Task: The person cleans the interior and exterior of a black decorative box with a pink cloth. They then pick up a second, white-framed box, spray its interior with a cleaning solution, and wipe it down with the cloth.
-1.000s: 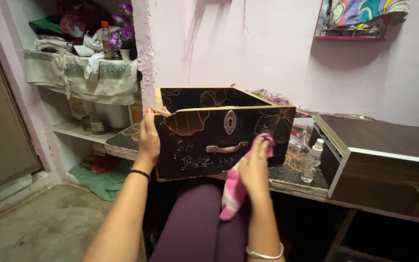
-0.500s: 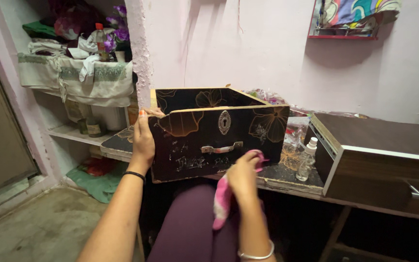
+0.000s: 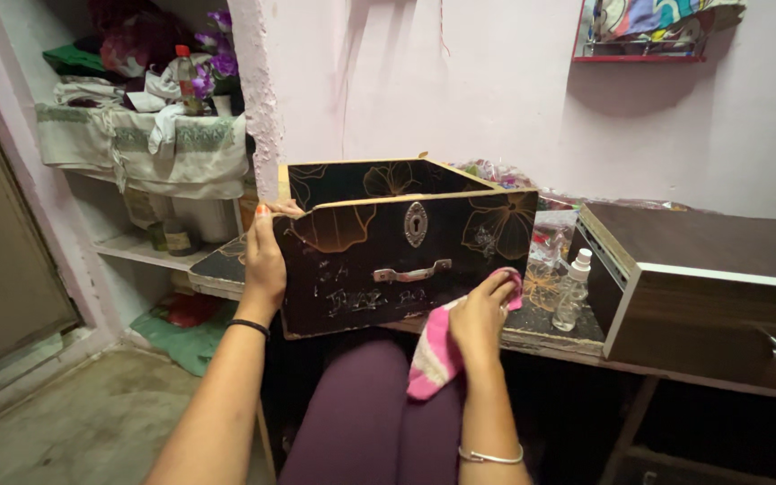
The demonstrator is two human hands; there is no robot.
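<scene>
The dark drawer (image 3: 406, 247) stood propped on the tabletop (image 3: 554, 328) edge, its front facing the person—left hand (image 3: 265, 256) gripped its left side, while the right hand (image 3: 480, 316), nearer the lower-right corner, pressed a pink-striped cloth (image 3: 433, 355) there.

Pale pink plastered wall (image 3: 460, 99); chipped, flaking corner edge (image 3: 262, 117). Red wall shelf (image 3: 639, 49) upper right, holding colourful cloth. Left alcove: shelves (image 3: 136, 251) draped with white cloth (image 3: 136, 148), cluttered with bottles and purple flowers. Bare grey concrete floor (image 3: 74, 422). Brown wooden cabinet (image 3: 720, 287) right. Dim, even indoor light.
</scene>
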